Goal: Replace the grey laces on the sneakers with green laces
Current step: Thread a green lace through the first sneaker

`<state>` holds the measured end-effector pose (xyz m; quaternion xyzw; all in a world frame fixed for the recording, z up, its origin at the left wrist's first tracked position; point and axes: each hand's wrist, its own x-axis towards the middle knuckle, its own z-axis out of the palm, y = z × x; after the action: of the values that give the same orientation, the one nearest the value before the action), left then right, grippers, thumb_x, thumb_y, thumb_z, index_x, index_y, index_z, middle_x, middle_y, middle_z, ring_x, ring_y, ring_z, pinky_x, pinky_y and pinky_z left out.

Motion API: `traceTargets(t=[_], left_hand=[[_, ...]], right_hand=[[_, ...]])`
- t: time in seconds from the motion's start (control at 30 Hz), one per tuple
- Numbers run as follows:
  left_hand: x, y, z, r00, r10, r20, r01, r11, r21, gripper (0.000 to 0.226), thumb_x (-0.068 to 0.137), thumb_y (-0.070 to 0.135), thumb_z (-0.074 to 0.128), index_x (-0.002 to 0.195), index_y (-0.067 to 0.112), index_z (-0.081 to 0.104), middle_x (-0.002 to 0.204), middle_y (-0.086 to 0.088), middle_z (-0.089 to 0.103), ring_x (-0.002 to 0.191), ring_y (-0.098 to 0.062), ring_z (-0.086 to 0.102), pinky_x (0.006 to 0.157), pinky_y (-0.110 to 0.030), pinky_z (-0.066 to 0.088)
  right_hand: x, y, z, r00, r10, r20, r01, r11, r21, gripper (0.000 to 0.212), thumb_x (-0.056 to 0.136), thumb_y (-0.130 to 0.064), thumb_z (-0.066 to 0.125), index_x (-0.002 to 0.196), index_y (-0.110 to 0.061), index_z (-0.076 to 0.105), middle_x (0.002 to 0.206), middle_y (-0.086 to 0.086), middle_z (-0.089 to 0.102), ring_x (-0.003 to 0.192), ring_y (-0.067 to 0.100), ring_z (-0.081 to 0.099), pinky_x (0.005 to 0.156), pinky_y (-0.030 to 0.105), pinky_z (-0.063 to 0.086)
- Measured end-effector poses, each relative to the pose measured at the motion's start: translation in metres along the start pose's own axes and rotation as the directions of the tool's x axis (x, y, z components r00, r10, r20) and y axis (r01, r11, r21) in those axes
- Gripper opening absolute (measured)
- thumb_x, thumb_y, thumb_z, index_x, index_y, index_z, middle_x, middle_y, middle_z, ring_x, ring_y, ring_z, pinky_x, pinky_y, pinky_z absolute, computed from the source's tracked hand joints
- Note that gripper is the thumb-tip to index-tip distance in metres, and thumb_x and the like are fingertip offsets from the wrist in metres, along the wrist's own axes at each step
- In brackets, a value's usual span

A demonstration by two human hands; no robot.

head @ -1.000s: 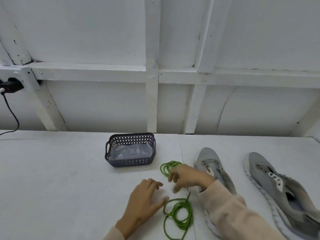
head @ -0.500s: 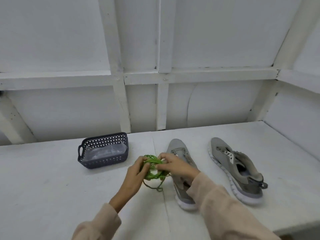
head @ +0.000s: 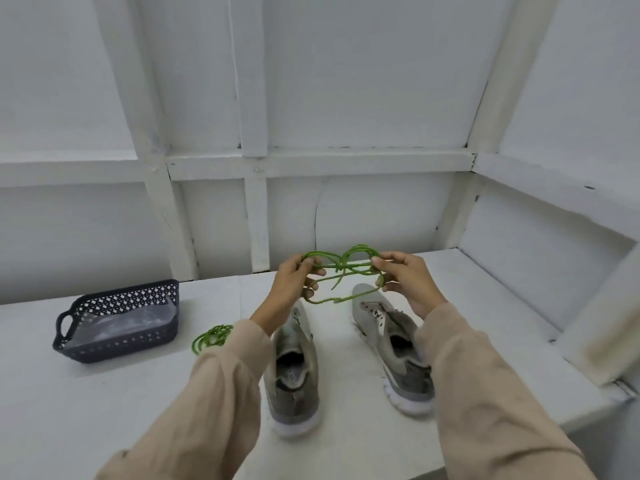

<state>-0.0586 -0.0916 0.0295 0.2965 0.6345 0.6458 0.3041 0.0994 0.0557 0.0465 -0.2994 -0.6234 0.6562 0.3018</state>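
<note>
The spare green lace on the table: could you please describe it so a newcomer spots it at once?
On the white table, look between the dark plastic basket and the left grey sneaker. The coiled green lace lies there, unlike the knotted green lace held by the left hand and right hand.

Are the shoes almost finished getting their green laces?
Not yet. Both sneakers look bare of laces. The left hand and right hand hold one green lace above them. The other green lace lies coiled on the table. Threading both is left.
</note>
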Motion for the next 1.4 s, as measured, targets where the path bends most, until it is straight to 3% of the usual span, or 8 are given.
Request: traceTargets(t=[0.2, 0.4, 0.57, 0.8, 1.0, 1.13, 1.27, 1.4], left_hand=[[0.021, -0.001, 0.041, 0.990, -0.143, 0.021, 0.144, 0.980, -0.135, 0.026, 0.105, 0.032, 0.038, 0.098, 0.017, 0.059, 0.097, -0.004, 0.069, 0.064, -0.015, 0.061, 0.050, -0.022, 0.044], [0.040, -0.017, 0.054, 0.974, -0.202, -0.105, 0.180, 0.965, -0.191, 0.031, 0.105, 0.036, 0.037, 0.101, 0.020, 0.063, 0.099, -0.004, 0.066, 0.067, -0.018, 0.066, 0.056, -0.027, 0.052], [0.055, -0.036, 0.050, 0.949, -0.172, -0.266, 0.138, 0.980, -0.142, 0.031, 0.105, 0.030, 0.039, 0.098, 0.016, 0.065, 0.098, -0.007, 0.067, 0.078, -0.026, 0.069, 0.072, -0.039, 0.058], [0.071, -0.047, 0.023, 0.773, -0.294, -0.562, 0.051, 0.912, -0.408, 0.027, 0.103, 0.015, 0.035, 0.088, 0.009, 0.056, 0.088, -0.008, 0.064, 0.075, -0.021, 0.065, 0.067, -0.033, 0.053], [0.072, -0.048, -0.020, 0.643, -0.384, -0.662, -0.118, 0.805, -0.581, 0.024, 0.096, 0.007, 0.039, 0.076, 0.012, 0.050, 0.075, -0.006, 0.056, 0.069, -0.019, 0.059, 0.068, -0.033, 0.055], [0.077, -0.051, -0.033, 0.639, -0.337, -0.691, -0.066, 0.872, -0.485, 0.022, 0.097, 0.010, 0.041, 0.077, 0.014, 0.051, 0.076, -0.001, 0.054, 0.069, -0.016, 0.056, 0.063, -0.028, 0.050], [0.089, -0.059, -0.017, 0.725, -0.236, -0.647, 0.111, 0.967, -0.228, 0.020, 0.097, 0.004, 0.045, 0.108, 0.009, 0.061, 0.106, -0.007, 0.059, 0.095, -0.020, 0.055, 0.083, -0.033, 0.048], [0.096, -0.072, 0.018, 0.738, 0.123, -0.663, 0.087, 0.958, 0.275, 0.042, 0.088, -0.005, 0.048, 0.127, 0.011, 0.056, 0.129, -0.004, 0.053, 0.122, -0.020, 0.045, 0.104, -0.036, 0.039]], right_hand=[[0.030, 0.003, -0.068, 0.998, 0.052, -0.037, -0.052, 0.998, 0.020, 0.017, 0.083, -0.012, 0.074, 0.098, -0.007, 0.067, 0.082, 0.004, 0.066, 0.060, 0.016, 0.056, 0.053, 0.025, 0.045], [0.065, 0.024, -0.118, 0.990, 0.134, -0.049, -0.124, 0.976, 0.177, 0.003, 0.089, -0.010, 0.066, 0.089, -0.009, 0.064, 0.078, 0.005, 0.063, 0.057, 0.017, 0.054, 0.049, 0.024, 0.043], [0.091, 0.040, -0.157, 0.969, 0.133, -0.208, -0.084, 0.970, 0.228, 0.005, 0.092, -0.007, 0.058, 0.094, -0.010, 0.061, 0.075, 0.006, 0.061, 0.051, 0.016, 0.048, 0.046, 0.023, 0.038], [0.130, 0.058, -0.201, 0.917, 0.214, -0.335, -0.108, 0.945, 0.309, 0.004, 0.092, -0.011, 0.055, 0.091, -0.012, 0.058, 0.073, 0.005, 0.064, 0.042, 0.014, 0.050, 0.042, 0.020, 0.036], [0.151, 0.079, -0.228, 0.819, 0.317, -0.479, -0.106, 0.903, 0.417, 0.014, 0.090, -0.010, 0.053, 0.078, -0.016, 0.052, 0.071, 0.002, 0.051, 0.032, 0.009, 0.038, 0.036, 0.015, 0.029], [0.154, 0.086, -0.232, 0.822, 0.267, -0.503, -0.151, 0.954, 0.260, 0.007, 0.090, -0.007, 0.057, 0.096, -0.009, 0.059, 0.075, 0.004, 0.054, 0.035, 0.009, 0.048, 0.038, 0.017, 0.039], [0.152, 0.098, -0.216, 0.903, 0.166, -0.397, -0.249, 0.954, -0.167, 0.048, 0.084, 0.001, 0.065, 0.129, -0.011, 0.052, 0.113, 0.012, 0.049, 0.078, 0.027, 0.054, 0.058, 0.031, 0.046], [0.142, 0.101, -0.171, 0.991, -0.045, -0.123, -0.017, 0.890, -0.456, 0.022, 0.083, -0.004, 0.069, 0.102, -0.016, 0.066, 0.110, 0.006, 0.062, 0.081, 0.023, 0.058, 0.057, 0.030, 0.048]])
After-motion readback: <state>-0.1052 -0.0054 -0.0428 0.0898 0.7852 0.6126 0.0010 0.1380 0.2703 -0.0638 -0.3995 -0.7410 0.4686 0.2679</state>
